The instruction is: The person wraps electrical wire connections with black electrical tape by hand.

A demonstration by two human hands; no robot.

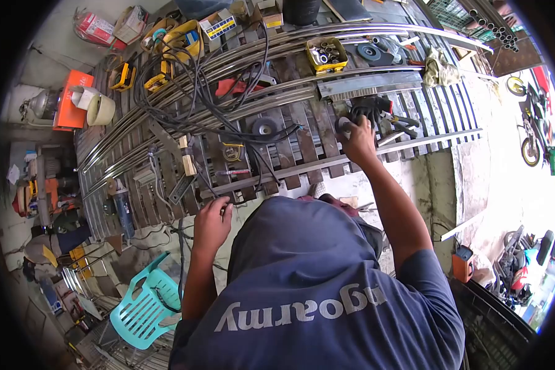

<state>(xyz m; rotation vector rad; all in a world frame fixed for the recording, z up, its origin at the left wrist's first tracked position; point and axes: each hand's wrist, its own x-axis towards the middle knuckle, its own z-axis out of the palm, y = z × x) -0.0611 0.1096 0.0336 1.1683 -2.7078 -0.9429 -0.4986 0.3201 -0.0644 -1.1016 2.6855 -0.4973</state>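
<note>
My right hand [359, 140] reaches over the slatted metal bench, its fingers bent at a dark, glove-like bundle [366, 110] with a red-ended part. A small grey disc [343, 124] shows just left of those fingertips. What the fingers grip, if anything, is hidden. Dark tool handles [404, 125] lie to the right of the hand. At the bench's near edge is my left hand [212, 221], thumb and fingers apart, with nothing seen in it. Beyond it lie a tape measure [233, 152] and a red-and-white pen-like item [234, 172].
Black cables [206, 102] loop across long metal tubes [290, 95]. A yellow bin of metal rings [327, 55] and a grinding wheel [266, 128] sit on the bench. A square tube [314, 165] runs along its front edge. A turquoise chair [145, 308] stands lower left.
</note>
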